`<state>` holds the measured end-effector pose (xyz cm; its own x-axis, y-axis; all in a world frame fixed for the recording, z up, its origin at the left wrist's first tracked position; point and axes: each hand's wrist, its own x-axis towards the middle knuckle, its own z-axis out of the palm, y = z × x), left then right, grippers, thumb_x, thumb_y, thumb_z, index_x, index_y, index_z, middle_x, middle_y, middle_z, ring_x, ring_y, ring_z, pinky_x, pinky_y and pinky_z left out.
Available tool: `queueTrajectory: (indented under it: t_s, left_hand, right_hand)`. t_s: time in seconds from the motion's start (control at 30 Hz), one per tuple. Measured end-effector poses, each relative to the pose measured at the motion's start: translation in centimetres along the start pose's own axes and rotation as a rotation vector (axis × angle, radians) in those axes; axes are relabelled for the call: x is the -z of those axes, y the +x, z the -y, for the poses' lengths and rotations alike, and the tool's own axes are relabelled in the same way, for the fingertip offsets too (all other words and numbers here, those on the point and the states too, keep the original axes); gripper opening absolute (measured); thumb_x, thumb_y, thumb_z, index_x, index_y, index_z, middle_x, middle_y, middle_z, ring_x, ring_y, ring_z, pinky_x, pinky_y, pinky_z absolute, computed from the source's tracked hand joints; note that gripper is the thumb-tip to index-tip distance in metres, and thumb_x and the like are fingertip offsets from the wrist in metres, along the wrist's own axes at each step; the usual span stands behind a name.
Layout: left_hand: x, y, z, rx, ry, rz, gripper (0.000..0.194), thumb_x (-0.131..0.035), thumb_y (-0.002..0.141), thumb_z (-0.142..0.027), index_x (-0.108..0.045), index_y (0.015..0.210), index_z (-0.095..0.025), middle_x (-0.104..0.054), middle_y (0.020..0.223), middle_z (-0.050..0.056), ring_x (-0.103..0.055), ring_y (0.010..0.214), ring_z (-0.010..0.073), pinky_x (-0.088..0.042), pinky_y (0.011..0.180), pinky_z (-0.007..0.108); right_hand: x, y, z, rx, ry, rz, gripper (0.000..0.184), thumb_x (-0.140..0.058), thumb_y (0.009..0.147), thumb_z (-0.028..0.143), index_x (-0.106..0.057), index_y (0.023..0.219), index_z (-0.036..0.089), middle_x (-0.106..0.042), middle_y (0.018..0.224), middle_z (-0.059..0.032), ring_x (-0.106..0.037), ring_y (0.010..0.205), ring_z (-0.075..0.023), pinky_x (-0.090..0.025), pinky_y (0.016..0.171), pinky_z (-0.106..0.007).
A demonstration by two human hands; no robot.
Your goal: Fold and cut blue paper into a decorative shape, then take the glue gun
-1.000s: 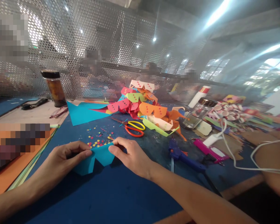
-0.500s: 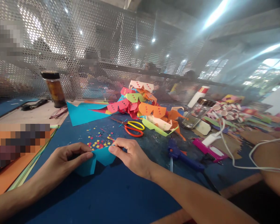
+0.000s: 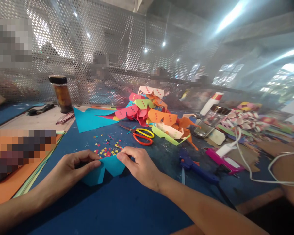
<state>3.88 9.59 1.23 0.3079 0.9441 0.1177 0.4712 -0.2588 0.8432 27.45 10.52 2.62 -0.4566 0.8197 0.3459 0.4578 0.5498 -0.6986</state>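
Note:
A folded piece of teal paper lies on the dark blue table cover right in front of me. My left hand pinches its left upper edge with thumb and forefinger. My right hand pinches the right upper edge, fingers curled over it. The two hands almost meet above the paper. Tiny coloured paper squares are scattered just behind it.
Scissors with yellow and orange handles lie behind the hands. A heap of folded coloured paper pieces and a teal sheet sit further back. A blue glue gun, pink tool, white cable, jars and orange sheets surround me.
Both hands keep their pinch on the teal paper and have hardly shifted. The view has drifted slightly, so everything sits a little lower and to the right.

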Motion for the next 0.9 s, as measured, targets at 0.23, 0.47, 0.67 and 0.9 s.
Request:
queueTrajectory:
  t_s: [0.23,0.47,0.67,0.9]
  left_hand:
    - [0.07,0.19,-0.41,0.021,-0.021,0.032,0.037,-0.057,0.085,-0.056,-0.072,0.081,-0.022,-0.071,0.076,0.001,-0.061,0.068,0.0164,-0.048,0.060,0.024]
    - [0.10,0.17,-0.23,0.047,-0.024,0.039,0.039,-0.057,0.086,-0.058,-0.068,0.076,-0.021,-0.065,0.073,0.000,-0.057,0.068,0.0151,-0.044,0.061,0.023]
    - [0.01,0.23,-0.35,0.078,-0.056,0.049,0.040,-0.058,0.084,-0.059,-0.068,0.077,-0.021,-0.062,0.072,-0.001,-0.054,0.068,0.0152,-0.042,0.060,0.023]
    - [0.16,0.06,-0.08,0.091,-0.087,0.093,0.042,-0.056,0.085,-0.062,-0.069,0.081,-0.022,-0.064,0.076,-0.001,-0.054,0.071,0.0159,-0.041,0.063,0.024]
  right_hand:
    - [-0.03,-0.05,0.03,0.005,0.010,-0.032,0.040,-0.047,0.099,0.037,-0.041,0.063,0.020,-0.042,0.062,0.0044,-0.040,0.060,-0.0101,-0.032,0.060,-0.026]
    - [0.10,-0.06,0.02,-0.014,0.015,-0.003,0.042,-0.045,0.100,0.037,-0.036,0.063,0.021,-0.036,0.061,0.0052,-0.037,0.059,-0.0102,-0.030,0.059,-0.027]
    - [0.20,0.03,0.18,-0.049,0.075,0.034,0.037,-0.045,0.100,0.040,-0.051,0.069,0.019,-0.050,0.068,0.0023,-0.046,0.066,-0.0111,-0.035,0.062,-0.026]
    - [0.10,0.03,0.24,-0.023,0.090,-0.018,0.037,-0.050,0.098,0.036,-0.052,0.065,0.018,-0.047,0.064,0.0037,-0.044,0.064,-0.0100,-0.034,0.062,-0.025]
